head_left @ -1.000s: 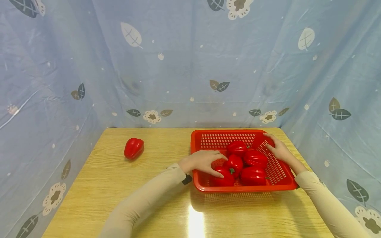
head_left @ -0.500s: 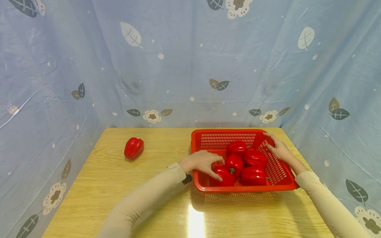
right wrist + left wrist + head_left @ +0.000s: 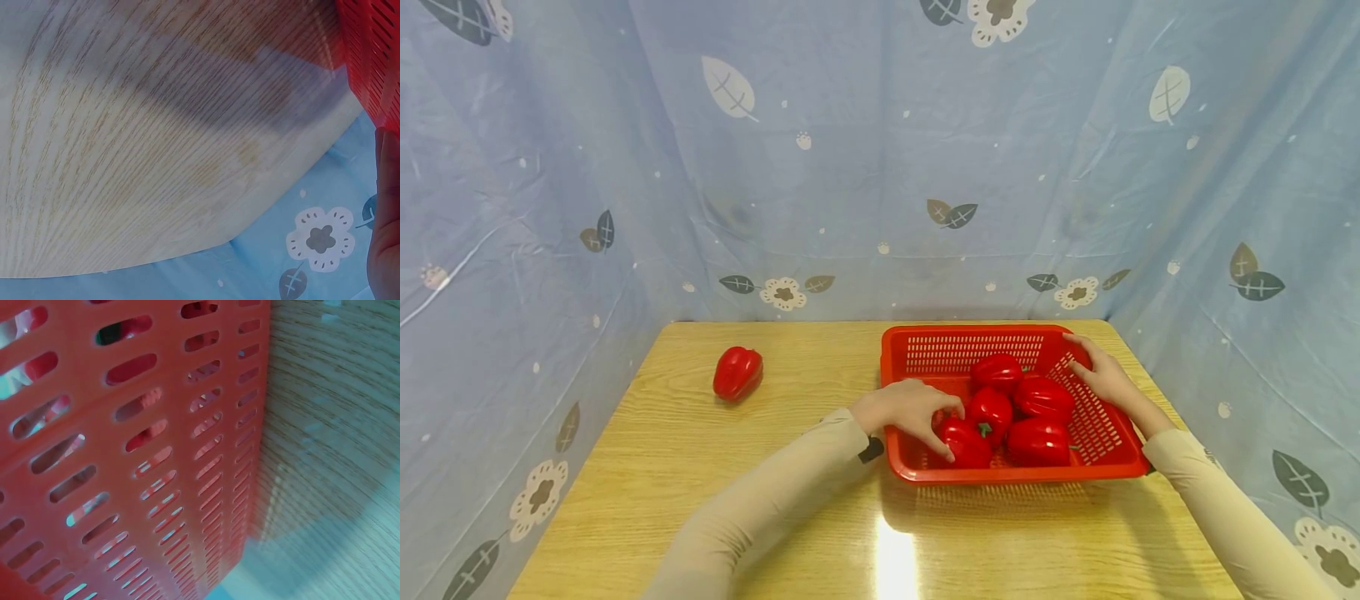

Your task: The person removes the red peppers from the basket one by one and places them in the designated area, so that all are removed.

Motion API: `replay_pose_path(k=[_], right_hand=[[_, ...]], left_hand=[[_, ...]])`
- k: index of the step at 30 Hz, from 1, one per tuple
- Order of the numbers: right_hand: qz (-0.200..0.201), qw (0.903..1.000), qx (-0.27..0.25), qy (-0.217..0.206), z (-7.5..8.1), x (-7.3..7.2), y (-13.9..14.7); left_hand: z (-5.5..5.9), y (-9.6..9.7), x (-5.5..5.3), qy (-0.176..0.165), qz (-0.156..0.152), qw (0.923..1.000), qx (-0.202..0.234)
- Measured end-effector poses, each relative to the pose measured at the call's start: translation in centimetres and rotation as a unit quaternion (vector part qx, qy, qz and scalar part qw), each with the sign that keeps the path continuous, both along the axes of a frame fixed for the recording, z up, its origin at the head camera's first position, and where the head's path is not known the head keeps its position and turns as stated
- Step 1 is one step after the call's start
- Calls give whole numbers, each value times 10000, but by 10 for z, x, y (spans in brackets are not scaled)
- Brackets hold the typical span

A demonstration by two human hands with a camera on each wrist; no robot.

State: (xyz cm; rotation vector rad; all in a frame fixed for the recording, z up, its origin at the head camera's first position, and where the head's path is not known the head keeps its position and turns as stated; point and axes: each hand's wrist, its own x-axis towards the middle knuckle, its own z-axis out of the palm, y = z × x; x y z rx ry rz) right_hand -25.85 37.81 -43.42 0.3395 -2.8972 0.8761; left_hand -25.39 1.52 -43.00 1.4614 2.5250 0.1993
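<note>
In the head view, a red plastic basket (image 3: 1022,476) with slotted walls holds several red bell peppers. My left hand (image 3: 910,408) reaches over the basket's left rim, fingers loosely bent and thumb apart. Its fingertips are right at the left side of the front-left bell pepper (image 3: 968,444), with no grip around it. My right hand (image 3: 1105,379) grips the basket's right rim near the back corner, thumb inside; in the right wrist view a finger (image 3: 389,187) lies along the outside of the wall. The left wrist view shows only the basket's outer wall (image 3: 94,450), the left hand out of sight.
Another red bell pepper (image 3: 737,373) lies alone on the wooden table (image 3: 647,467), well left of the basket. A blue patterned curtain (image 3: 880,167) encloses the table's back and sides. Both forearms wear light sleeves.
My left hand has drawn back slightly to the left, its thumb and fingers sliding off the front-left bell pepper. The right hand, the basket and the lone pepper stay where they were.
</note>
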Motion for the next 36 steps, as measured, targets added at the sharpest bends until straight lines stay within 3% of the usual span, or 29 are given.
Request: replay_pose_path(k=[5, 21, 30, 36], right_hand=[[-27, 10000, -12, -16, 0, 0, 0], [51, 10000, -5, 82, 1, 1, -1], [33, 10000, -2, -22, 1, 2, -1], [56, 10000, -24, 5, 2, 2, -1]], left_hand=[[0, 0, -1, 20, -43, 10000, 15], [6, -4, -1, -359, -2, 9988, 346], [12, -9, 3, -743, -38, 9955, 584], [15, -15, 2, -978, 99, 9907, 936]])
